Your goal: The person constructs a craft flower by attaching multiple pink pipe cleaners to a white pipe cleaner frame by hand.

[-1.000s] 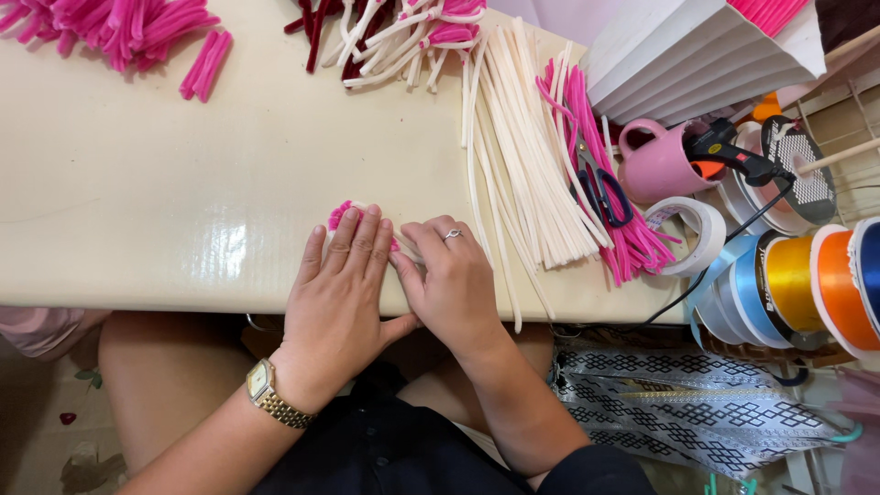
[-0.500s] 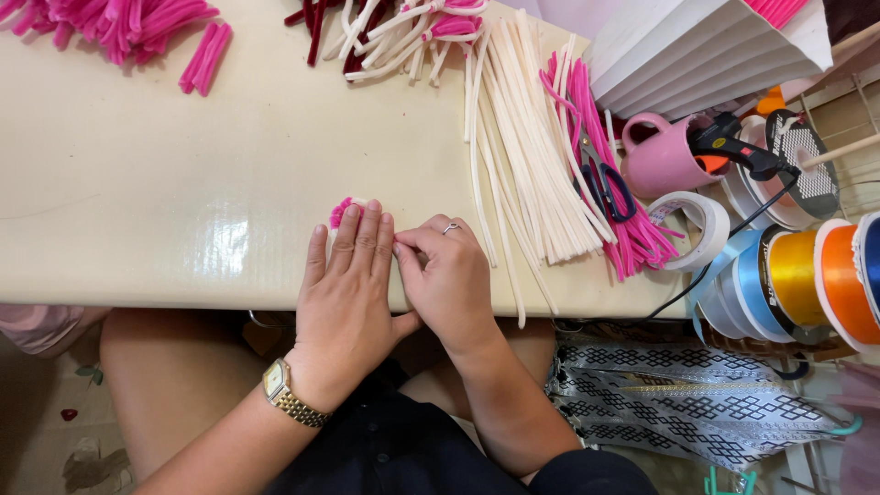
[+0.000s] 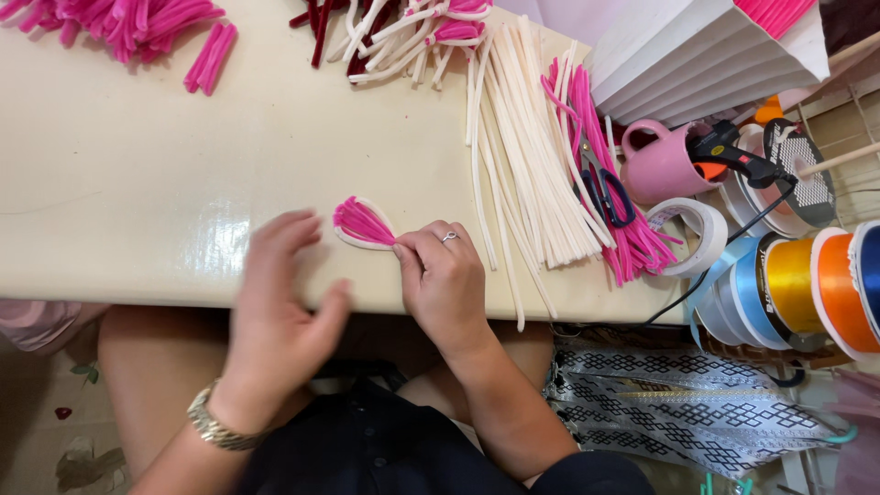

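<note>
Petal-forming step, judged. A pink-and-white petal point(image 3: 362, 223) lies on the bench point(image 3: 137, 183), its tip pinched in the right hand point(image 3: 445, 280); the left hand point(image 3: 280, 293), blurred, is spread empty beside it. Next, steady pinching is called for.

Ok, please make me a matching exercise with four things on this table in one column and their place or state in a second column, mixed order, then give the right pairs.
Things:
1. petal piece
2. scissors
3. pink mug
4. tape roll

Places or states:
A. lies on the cream and pink strips
B. pinched at its point by the right hand
C. white ring near the table's right edge, by the ribbon spools
D. stands right of the strip pile, a black glue gun beside it

Pairs: 1-B, 2-A, 3-D, 4-C
</note>
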